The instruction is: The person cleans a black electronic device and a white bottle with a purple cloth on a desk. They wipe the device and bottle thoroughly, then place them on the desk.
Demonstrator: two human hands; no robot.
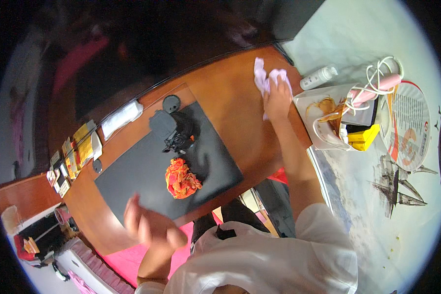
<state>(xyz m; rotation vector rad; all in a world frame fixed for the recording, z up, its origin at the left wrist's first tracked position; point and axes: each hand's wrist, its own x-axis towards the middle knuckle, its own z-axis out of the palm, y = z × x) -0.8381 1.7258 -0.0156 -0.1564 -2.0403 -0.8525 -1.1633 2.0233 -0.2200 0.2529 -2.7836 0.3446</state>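
My right hand (pixel 278 101) presses a lilac cloth (pixel 264 79) onto the brown wooden desk (pixel 228 110) near its far right corner. Part of the cloth spreads out ahead of the fingers. Blurred by motion, my left hand (pixel 152 226) hovers around the front edge of the desk, thumb apart from the fingers and nothing in its grasp. Beyond it lies a black desk mat (pixel 139 176). A crumpled orange-red patterned cloth (pixel 182 179) rests on that mat. Behind the cloth sits a dark device (pixel 163 123) with a bundle of black cable (pixel 178 141).
Right of my right hand stand a white bottle (pixel 319 77) and a white bin (pixel 325 117) with a pink corded appliance (pixel 376 90) and yellow box (pixel 364 137). A round fan (pixel 408 128) leans there. A large dark screen (pixel 132 47) borders the back; boxes (pixel 79 147) sit left.
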